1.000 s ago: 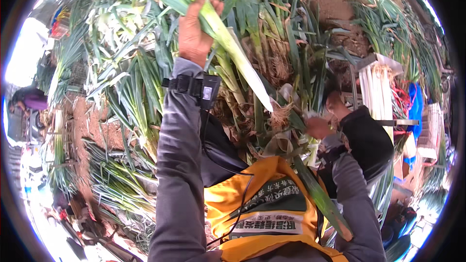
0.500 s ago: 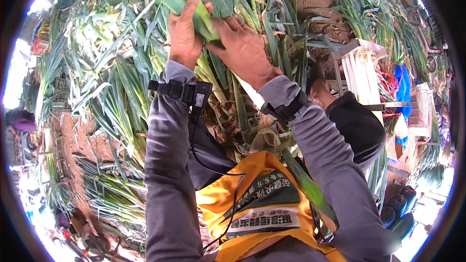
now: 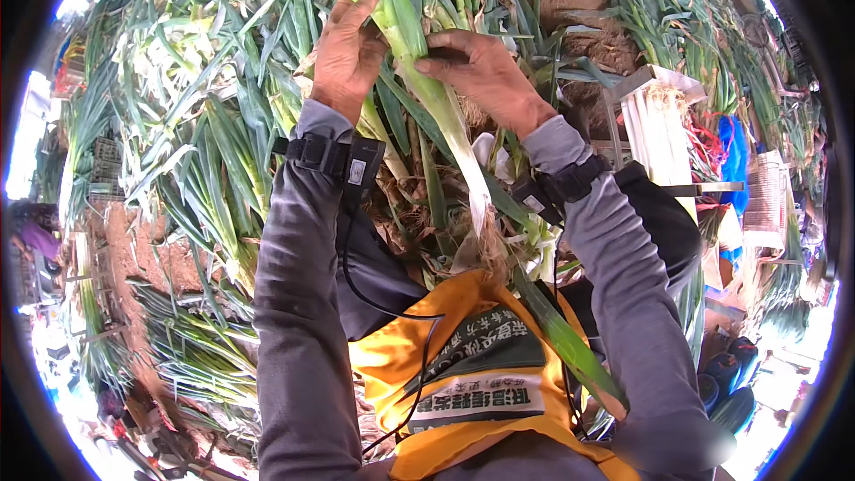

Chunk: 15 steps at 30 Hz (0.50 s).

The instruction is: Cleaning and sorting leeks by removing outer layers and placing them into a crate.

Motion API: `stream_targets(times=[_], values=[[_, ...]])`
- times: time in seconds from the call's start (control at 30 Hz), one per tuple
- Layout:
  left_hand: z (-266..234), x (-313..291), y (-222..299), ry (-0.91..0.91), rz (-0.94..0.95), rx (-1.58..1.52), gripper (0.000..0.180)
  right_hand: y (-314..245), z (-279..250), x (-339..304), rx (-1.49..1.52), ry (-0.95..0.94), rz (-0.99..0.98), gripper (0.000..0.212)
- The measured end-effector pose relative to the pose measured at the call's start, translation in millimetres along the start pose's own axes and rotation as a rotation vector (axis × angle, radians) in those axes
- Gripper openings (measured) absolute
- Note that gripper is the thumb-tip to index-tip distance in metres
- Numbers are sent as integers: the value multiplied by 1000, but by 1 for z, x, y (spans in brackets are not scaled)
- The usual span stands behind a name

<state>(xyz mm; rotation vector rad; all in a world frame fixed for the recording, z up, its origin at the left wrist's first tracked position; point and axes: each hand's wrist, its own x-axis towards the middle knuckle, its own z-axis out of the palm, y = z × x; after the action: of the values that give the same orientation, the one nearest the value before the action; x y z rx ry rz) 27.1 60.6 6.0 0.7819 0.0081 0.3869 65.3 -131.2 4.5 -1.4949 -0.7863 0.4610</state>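
Towards twelve o'clock, the left hand [image 3: 347, 58] curls round a leek [image 3: 434, 93]; the right hand [image 3: 490, 80] pinches its side. Probably light, soft-leaved, easily torn; the firmer white shank [image 3: 465, 147] should grip best.

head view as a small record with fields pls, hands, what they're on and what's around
left hand: wrapped around the leek, below its leaves
right hand: fingers at the leek's right edge; a firm pinch is unclear
leek pose: slanted, leaves toward the top of the picture, roots toward the apron
left side: heaped leeks
right side: white stalks stacked in a metal rack
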Motion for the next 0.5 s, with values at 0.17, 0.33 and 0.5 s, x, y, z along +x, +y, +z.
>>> stream_targets(times=[0.17, 0.33, 0.5], values=[[5, -3, -3, -43, 90, 49, 28, 4, 0, -5, -15, 18, -58, 31], [-8, 8, 1, 49, 178, 5, 40, 7, 6, -34, 76, -51, 2, 25], [-11, 19, 7, 56, 230, -12, 44, 25, -12, -58, 588, 131, 168, 19]])
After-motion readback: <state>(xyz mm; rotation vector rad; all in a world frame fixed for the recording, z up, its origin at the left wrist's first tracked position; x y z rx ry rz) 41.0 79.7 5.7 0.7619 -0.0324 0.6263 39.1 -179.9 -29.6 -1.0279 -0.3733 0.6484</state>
